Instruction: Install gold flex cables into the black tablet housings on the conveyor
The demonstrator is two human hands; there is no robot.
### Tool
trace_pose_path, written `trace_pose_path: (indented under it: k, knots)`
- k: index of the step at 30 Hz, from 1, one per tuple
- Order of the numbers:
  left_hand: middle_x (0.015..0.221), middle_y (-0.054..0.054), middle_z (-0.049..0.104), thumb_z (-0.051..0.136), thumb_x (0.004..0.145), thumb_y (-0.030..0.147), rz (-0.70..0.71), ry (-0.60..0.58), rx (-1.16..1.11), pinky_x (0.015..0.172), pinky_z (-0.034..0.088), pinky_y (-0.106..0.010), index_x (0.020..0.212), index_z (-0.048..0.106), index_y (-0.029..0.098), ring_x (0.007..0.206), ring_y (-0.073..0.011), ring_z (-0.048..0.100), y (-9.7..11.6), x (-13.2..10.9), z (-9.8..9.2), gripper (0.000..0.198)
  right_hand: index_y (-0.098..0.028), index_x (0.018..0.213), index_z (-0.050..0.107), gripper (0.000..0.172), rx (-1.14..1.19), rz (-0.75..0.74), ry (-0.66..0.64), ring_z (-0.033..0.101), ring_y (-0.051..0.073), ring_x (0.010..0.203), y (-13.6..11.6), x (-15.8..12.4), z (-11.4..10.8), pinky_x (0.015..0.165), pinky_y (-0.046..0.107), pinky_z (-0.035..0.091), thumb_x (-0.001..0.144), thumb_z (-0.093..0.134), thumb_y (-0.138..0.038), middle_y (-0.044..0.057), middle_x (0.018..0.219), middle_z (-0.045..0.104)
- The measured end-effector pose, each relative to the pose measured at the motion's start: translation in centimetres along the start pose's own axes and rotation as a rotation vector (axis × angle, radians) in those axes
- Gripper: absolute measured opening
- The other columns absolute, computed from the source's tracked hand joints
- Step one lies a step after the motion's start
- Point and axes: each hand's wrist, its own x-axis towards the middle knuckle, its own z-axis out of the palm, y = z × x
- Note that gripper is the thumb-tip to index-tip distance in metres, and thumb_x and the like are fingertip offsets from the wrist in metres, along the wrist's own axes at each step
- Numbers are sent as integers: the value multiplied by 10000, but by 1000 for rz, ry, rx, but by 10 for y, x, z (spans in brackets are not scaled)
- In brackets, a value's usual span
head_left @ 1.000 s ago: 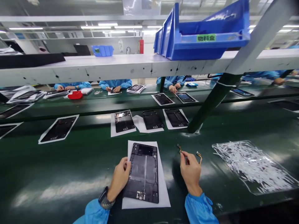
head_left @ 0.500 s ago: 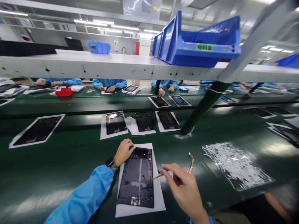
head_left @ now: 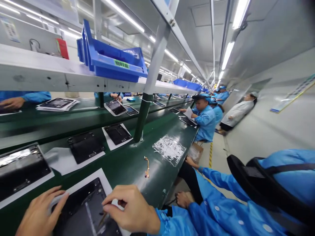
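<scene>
A black tablet housing (head_left: 81, 213) lies on a white sheet (head_left: 103, 178) at the lower left of the head view. My left hand (head_left: 43, 209) rests at the housing's left edge, thumb and fingers apart. Over the housing's right side, my right hand (head_left: 130, 205) pinches a thin orange-brown flex cable (head_left: 102, 220); the cable's lower end is blurred against the black surface. A second flex cable (head_left: 147, 167) lies loose on the green bench, to the right of the housing.
More housings (head_left: 86, 147) on paper line the green bench (head_left: 128, 167). A clear tray of white strips (head_left: 169, 149) is farther right. A post (head_left: 142, 114) rises from the bench beneath a shelf with blue bins (head_left: 118, 62). A person in blue (head_left: 221, 209) sits close at right.
The view has swung right, bringing the aisle and seated people into sight. My right hand still pinches the cable over the housing. My left hand's fingers are now more spread.
</scene>
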Motion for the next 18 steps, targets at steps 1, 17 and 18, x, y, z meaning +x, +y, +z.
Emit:
trace_pose_path:
  k: [1,17,18]
  knots:
    - [1130,-5,685,458,738,657,-67,-24,-127,917,498,-523,933,674,324,1163,-348,569,17,-11,-8,442,-182,879,749,114,12,-4,-23,523,88,601,-2,5,1,576,177,406,792,679,-163,-6,736,654]
    - [866,-49,644,506,936,106,327,147,197,753,443,-343,1038,598,151,817,-201,568,58,-132,-24,145,-161,845,727,112,-46,254,-514,602,140,660,64,78,95,626,240,429,822,617,-161,16,734,694]
    - [842,-49,637,508,935,99,373,157,254,742,437,-346,1024,598,138,801,-204,558,55,-132,-25,133,-162,821,726,108,-82,250,-549,606,139,667,69,82,105,630,237,425,823,618,-149,15,730,693]
